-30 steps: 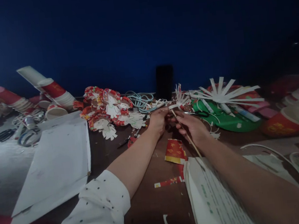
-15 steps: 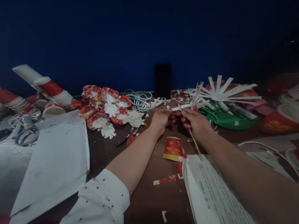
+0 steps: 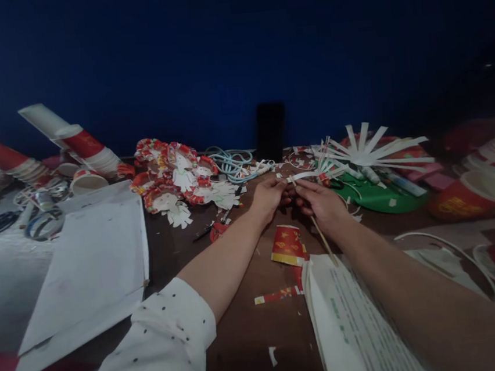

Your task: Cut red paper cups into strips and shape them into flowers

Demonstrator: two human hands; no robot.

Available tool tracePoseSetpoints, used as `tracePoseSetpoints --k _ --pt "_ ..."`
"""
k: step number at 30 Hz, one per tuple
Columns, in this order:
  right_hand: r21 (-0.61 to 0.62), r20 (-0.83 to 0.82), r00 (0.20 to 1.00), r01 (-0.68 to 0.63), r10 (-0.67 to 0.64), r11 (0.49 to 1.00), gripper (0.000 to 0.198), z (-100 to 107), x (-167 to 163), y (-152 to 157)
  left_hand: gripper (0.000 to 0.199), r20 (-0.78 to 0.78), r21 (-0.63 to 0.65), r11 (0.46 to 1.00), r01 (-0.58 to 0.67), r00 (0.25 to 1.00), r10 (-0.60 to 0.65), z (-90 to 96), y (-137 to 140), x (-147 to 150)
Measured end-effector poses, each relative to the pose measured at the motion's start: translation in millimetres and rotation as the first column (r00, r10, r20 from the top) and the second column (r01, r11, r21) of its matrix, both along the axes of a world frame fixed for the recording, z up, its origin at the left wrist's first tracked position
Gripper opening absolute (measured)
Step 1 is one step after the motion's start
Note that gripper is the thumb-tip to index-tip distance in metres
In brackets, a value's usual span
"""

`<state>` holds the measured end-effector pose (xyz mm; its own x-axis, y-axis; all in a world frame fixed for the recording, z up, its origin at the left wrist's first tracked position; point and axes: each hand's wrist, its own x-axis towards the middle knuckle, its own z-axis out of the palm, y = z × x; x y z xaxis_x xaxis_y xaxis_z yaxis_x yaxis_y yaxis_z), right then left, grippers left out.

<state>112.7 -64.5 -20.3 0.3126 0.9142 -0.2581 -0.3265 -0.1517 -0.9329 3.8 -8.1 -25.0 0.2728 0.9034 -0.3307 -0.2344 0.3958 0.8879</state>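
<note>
Over the far middle of the table, my two hands meet at a narrow white paper strip (image 3: 304,175). My right hand (image 3: 324,202) is closed around a thin wooden stick (image 3: 322,238), whose lower end slants back toward an open book (image 3: 351,309). The stick's upper tip crosses the strip. My left hand (image 3: 269,200) is closed, its thumb and fingertips pinching at the strip's left end; the exact grip is partly hidden. Below the hands lies a cut piece of red paper cup (image 3: 287,244) with a yellow band.
Red ring crafts with white paper figures (image 3: 183,174) lie left of a blue cable (image 3: 236,163). A fringed white paper cup (image 3: 360,154) sits on a green sheet (image 3: 371,197) at right. Paper cups (image 3: 86,148) lean at left, beyond a white board (image 3: 93,270). A dark phone (image 3: 271,129) stands behind.
Both hands stay together; the right fingers and the stick's tip have slid slightly left along the strip, closer to the left fingertips. Everything else lies as before.
</note>
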Motion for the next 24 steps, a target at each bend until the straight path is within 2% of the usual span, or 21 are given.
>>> tracePoseSetpoints --k 9,17,24 --pt "-0.035 0.048 0.998 0.032 -0.03 0.999 0.033 4.9 0.2 -0.8 0.008 0.087 0.006 1.0 0.024 0.996 -0.024 -4.3 1.4 -3.4" --pt "-0.008 0.076 0.997 -0.02 0.021 1.0 0.036 3.4 4.6 -2.5 0.018 0.086 -0.031 0.999 0.027 0.996 -0.025 0.9 1.0 -3.8" --pt "0.002 0.105 0.994 -0.008 0.007 1.0 0.039 2.3 3.3 -4.6 0.013 0.109 -0.098 0.995 0.028 0.994 -0.017 9.2 -1.0 -5.9"
